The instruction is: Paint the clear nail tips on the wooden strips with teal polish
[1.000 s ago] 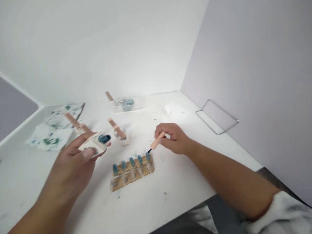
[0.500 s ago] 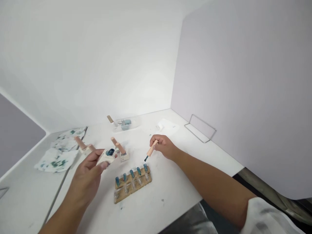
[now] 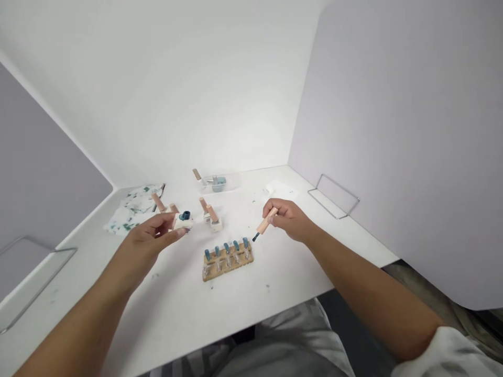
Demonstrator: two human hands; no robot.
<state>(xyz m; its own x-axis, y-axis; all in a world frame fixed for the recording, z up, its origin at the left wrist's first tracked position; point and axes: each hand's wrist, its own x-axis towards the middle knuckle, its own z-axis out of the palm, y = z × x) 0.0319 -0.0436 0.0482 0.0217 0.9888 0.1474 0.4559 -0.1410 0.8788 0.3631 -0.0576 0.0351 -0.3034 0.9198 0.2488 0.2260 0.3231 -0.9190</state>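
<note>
My left hand pinches an open white nail polish bottle with a teal neck, held above the white table. My right hand grips a brush by its tan wooden cap, its dark tip pointing down-left, just above the right end of a brown holder. That holder carries several false nail tips painted teal. It lies flat between my hands.
Capped polish bottles with tan caps stand behind the holder. A clear tray with more bottles sits at the back wall. Teal-stained paper towels lie far left. Wire frames lean at the right wall and left edge.
The camera has pulled back and turned, so everything looks smaller. My right hand has lifted the brush slightly off the rightmost nail tip. My left hand still holds the open bottle.
</note>
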